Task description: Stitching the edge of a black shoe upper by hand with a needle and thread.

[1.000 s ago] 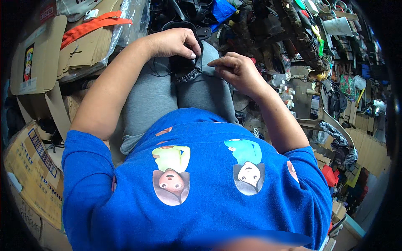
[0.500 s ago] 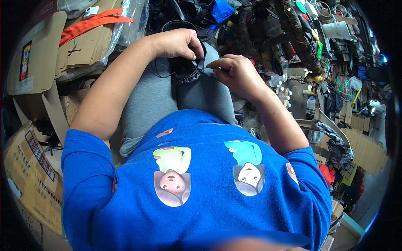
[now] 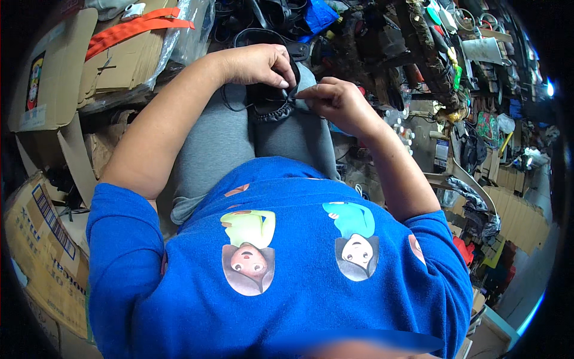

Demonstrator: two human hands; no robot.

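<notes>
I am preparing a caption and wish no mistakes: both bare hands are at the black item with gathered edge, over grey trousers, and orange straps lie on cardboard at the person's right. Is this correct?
Not fully: the head view shows the orange straps on cardboard at the person's left. The left hand and right hand are indeed at the black item, over grey trousers.

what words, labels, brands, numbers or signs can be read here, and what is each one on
Yellow-brown carton, lower left: large dark print and a blue-framed panel; I won't copy the wording.
Cardboard box, upper left: colourful picture panel; any small print is too small to read.
White-and-blue label, right: too small to read.
Blue shirt: cartoon figures, no lettering visible.
Black gathered piece: none visible.
</notes>
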